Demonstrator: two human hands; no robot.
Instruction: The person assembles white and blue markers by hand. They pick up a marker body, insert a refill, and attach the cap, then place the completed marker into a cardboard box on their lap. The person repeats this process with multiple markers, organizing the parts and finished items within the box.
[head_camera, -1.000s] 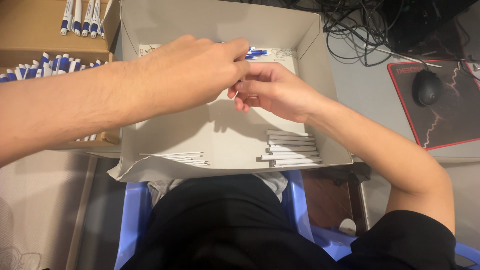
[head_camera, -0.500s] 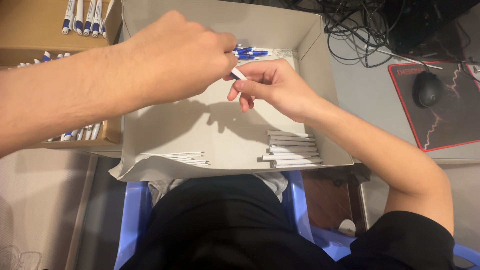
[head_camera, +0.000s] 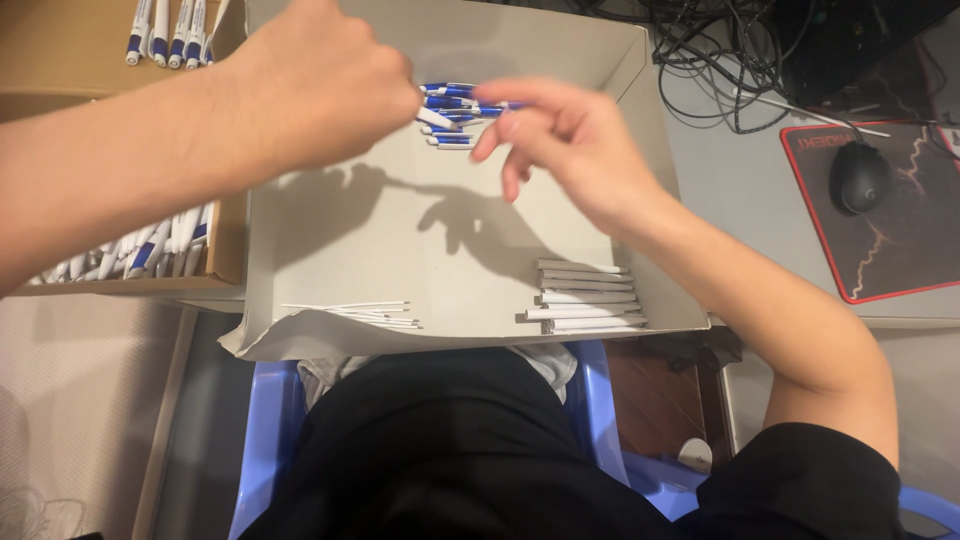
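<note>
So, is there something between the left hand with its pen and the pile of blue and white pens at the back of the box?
Nothing visible. The left hand holds a white pen whose tip almost reaches the pile of blue and white pens. The right hand is open, beside the pile on its right, not between them.

blue-and-white pens (head_camera: 455, 112) in a pale grey box (head_camera: 420, 230), red-edged black mousepad (head_camera: 880, 215).

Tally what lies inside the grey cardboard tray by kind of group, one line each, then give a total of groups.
Pile of blue-and-white pens at the far wall: 1
Stack of grey-white tubes at the near right: 1
Bundle of thin white rods at the near left: 1
Total: 3 groups in the tray.
</note>
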